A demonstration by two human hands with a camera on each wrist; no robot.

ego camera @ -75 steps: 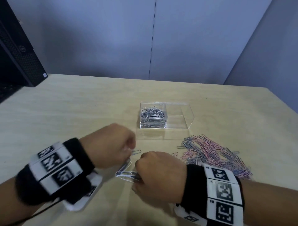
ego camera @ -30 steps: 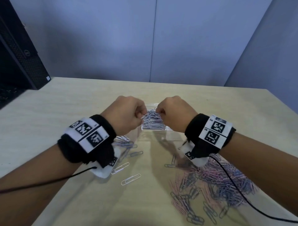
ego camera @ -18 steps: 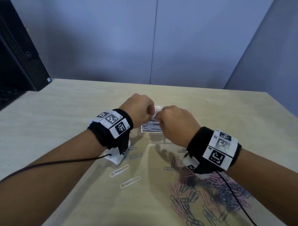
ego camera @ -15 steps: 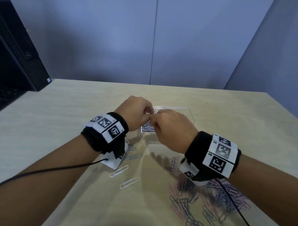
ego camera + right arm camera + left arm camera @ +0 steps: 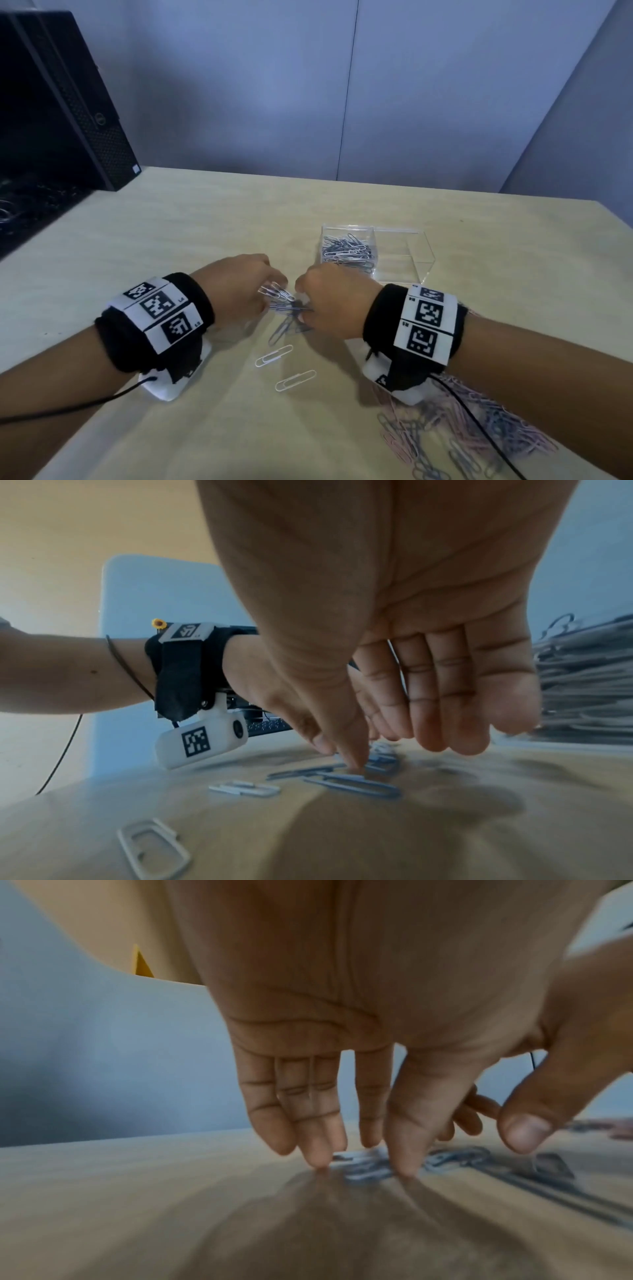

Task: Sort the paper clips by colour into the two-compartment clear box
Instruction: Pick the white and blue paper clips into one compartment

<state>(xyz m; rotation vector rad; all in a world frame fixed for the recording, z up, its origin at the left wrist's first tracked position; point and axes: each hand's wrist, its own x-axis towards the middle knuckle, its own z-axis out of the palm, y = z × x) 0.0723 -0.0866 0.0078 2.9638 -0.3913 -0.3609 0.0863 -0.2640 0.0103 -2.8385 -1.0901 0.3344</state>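
The clear two-compartment box (image 5: 423, 255) stands at the middle right of the table. Its left compartment holds blue and white paper clips (image 5: 347, 251); the right one shows nothing inside. In front of it lies a small cluster of blue and white clips (image 5: 286, 308). My left hand (image 5: 270, 291) and right hand (image 5: 301, 310) meet over that cluster. The left fingertips (image 5: 400, 1164) are straight and touch the clips and table, thumb apart. My right index fingertip (image 5: 352, 761) presses on a blue clip (image 5: 356, 785), with the other fingers straight. A mixed pink and blue pile (image 5: 462, 435) lies under my right forearm.
Two white clips (image 5: 273, 356) (image 5: 295, 380) lie loose nearer to me. A black computer tower (image 5: 58, 102) stands at the back left, off the table's corner. Black cables trail from both wrist cameras. The table's right edge runs close behind the box.
Both hands have come back from above the box's left compartment and dropped to the table. They now touch the small clip cluster in front of the box.
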